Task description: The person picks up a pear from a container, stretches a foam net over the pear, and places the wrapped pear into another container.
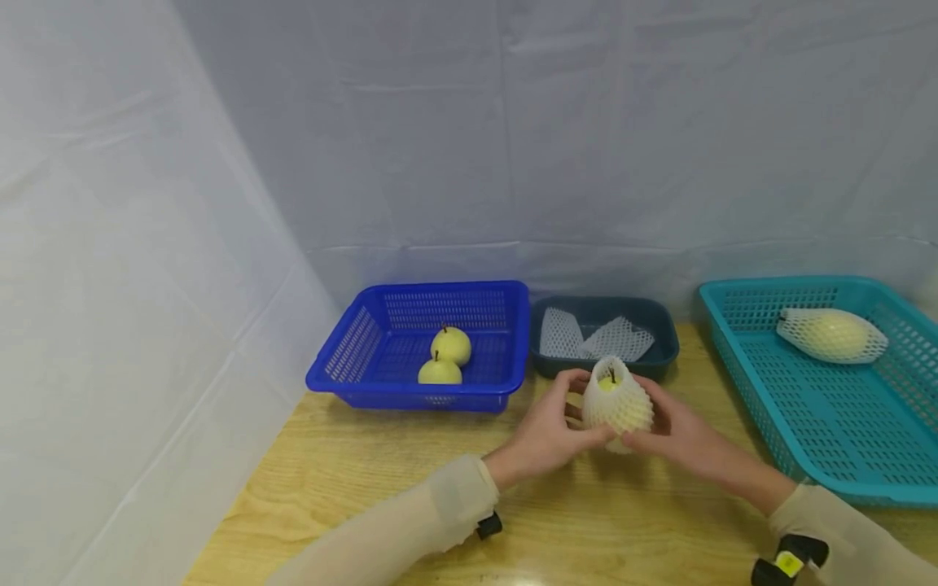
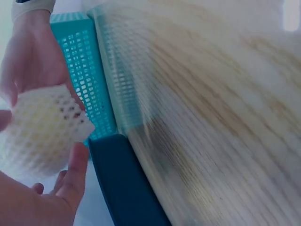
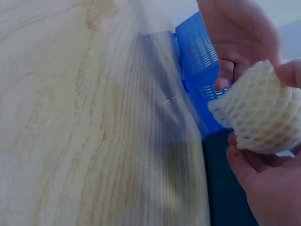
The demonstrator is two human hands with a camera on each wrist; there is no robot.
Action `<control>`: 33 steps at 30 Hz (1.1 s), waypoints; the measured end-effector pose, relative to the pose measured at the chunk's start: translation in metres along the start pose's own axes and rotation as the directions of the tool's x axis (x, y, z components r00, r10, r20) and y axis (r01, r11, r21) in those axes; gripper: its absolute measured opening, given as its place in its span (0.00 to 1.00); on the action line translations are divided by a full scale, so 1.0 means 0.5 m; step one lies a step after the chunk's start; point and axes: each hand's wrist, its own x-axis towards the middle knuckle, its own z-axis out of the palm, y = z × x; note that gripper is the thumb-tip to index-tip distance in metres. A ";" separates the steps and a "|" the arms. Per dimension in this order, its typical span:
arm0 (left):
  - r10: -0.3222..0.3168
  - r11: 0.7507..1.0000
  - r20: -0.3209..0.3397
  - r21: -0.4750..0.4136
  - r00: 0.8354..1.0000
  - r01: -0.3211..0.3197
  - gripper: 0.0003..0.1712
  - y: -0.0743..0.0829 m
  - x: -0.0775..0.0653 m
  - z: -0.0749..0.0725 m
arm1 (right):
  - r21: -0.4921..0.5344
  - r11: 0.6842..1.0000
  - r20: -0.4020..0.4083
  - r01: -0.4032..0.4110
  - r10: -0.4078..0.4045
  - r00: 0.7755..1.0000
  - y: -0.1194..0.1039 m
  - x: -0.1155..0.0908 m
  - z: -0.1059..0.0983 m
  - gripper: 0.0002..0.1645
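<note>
Both hands hold a yellow pear in a white foam net sleeve (image 1: 618, 409) above the table, in front of the small dark basket. My left hand (image 1: 544, 430) grips its left side, and my right hand (image 1: 683, 427) grips the other, with the thumbs close together on the near face. Through the sleeve's open top the stem shows in the head view. In the left wrist view the netted pear (image 2: 40, 132) lies between the two hands. The right wrist view shows the mesh (image 3: 265, 110) stretched round the fruit, fingers below it.
Left, a blue basket (image 1: 399, 396) holds two bare pears (image 1: 450, 346). The dark basket (image 1: 545, 366) behind the hands contains white foam nets (image 1: 562, 332). On the right, a teal basket (image 1: 821, 435) bears a netted pear (image 1: 835, 335). A white sheet (image 1: 440, 146) hangs behind the wooden table (image 1: 366, 456).
</note>
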 end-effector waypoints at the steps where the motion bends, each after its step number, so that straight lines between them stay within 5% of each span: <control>1: -0.001 1.000 -0.007 0.017 1.000 0.001 0.43 0.002 -0.001 0.002 | -0.011 1.000 -0.015 -0.002 0.002 1.000 0.000 -0.001 0.001 0.50; 10: 0.001 0.999 -0.047 0.042 0.999 0.001 0.51 0.017 0.001 0.021 | -0.085 0.991 -0.108 0.100 -0.109 0.988 -0.002 -0.006 0.018 0.48; 15: -0.030 0.999 -0.078 0.019 0.996 0.032 0.51 0.017 0.005 0.026 | -0.087 0.992 -0.138 0.090 -0.102 0.985 0.000 -0.005 0.027 0.49; 22: -0.046 0.999 -0.121 0.007 0.992 0.047 0.48 0.015 0.011 0.028 | -0.054 0.998 -0.114 0.033 -0.039 0.993 -0.013 -0.007 0.033 0.53; 33: -0.068 0.995 -0.118 -0.079 0.991 0.059 0.44 0.005 0.011 0.012 | -0.114 0.993 -0.040 0.036 -0.041 0.998 -0.022 -0.006 0.007 0.36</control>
